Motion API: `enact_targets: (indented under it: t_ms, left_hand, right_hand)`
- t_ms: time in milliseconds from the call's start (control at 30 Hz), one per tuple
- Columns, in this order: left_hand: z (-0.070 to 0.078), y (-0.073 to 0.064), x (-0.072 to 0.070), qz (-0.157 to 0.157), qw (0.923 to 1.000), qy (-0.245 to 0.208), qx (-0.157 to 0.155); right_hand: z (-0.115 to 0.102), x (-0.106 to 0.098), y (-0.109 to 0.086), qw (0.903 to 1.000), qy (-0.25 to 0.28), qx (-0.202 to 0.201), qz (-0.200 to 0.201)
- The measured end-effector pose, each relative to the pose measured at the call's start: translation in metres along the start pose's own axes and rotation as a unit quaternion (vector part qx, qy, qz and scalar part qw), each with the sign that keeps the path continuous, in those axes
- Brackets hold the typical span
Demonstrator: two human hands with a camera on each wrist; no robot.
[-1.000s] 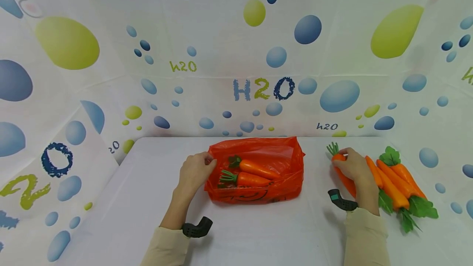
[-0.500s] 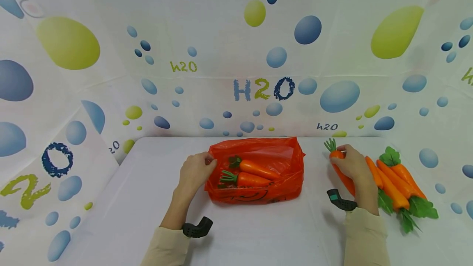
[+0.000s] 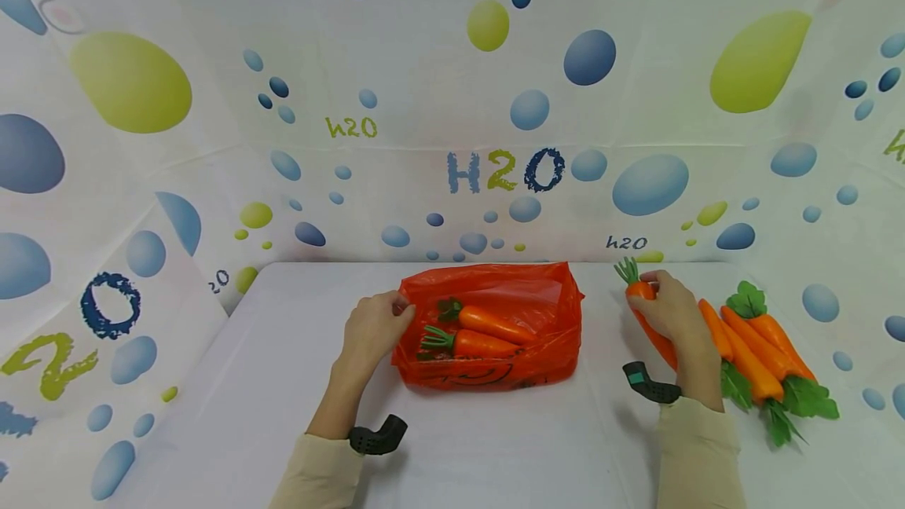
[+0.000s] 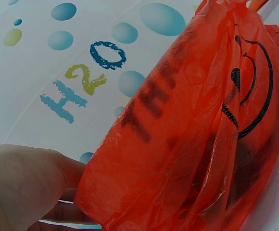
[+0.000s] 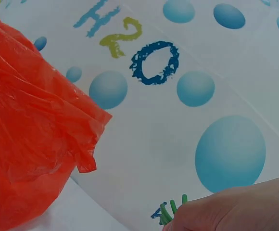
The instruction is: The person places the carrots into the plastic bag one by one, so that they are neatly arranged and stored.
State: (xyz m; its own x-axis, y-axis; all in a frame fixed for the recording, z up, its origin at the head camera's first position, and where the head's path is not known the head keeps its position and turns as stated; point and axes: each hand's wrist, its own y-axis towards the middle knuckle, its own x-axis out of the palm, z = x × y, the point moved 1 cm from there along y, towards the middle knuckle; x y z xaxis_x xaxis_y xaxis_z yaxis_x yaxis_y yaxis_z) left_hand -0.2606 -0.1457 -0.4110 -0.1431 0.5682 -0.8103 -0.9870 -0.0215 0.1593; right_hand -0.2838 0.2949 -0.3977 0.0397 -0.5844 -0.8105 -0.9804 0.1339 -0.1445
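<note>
A red plastic bag lies with its mouth spread wide at mid-table. Two carrots with green tops, an upper carrot and a lower carrot, show inside it. My left hand pinches the bag's left edge; in the left wrist view the thumb and fingers meet around the red film. To the right of the bag, my right hand grips a carrot near its top, its short green stems pointing away. Part of that carrot is hidden behind the hand.
Several carrots with green leaves lie piled on the right side of the white table, close to my right wrist. Behind the table hangs a patterned sheet with blue and green spots.
The right hand has shifted slightly left and away from me with the carrot in it. My left hand and the bag have stayed put.
</note>
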Motion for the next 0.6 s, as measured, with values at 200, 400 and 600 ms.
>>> enact_targets:
  t_ms: [200, 400, 600]
  left_hand:
    - [0.0, 0.0, 0.0, -0.001, 1.0, 0.0, -0.001]
    - [0.0, 0.001, 0.001, 0.001, 1.0, 0.003, 0.001]
    - [-0.001, 0.001, 0.002, 0.001, 1.0, 0.004, 0.001]
  right_hand:
    - [-0.008, 0.0, 0.0, 0.9998, -0.005, -0.013, 0.014]
    - [-0.017, 0.001, -0.003, 0.9993, -0.004, -0.024, 0.027]
    - [-0.021, 0.001, -0.005, 0.9989, -0.008, -0.033, 0.032]
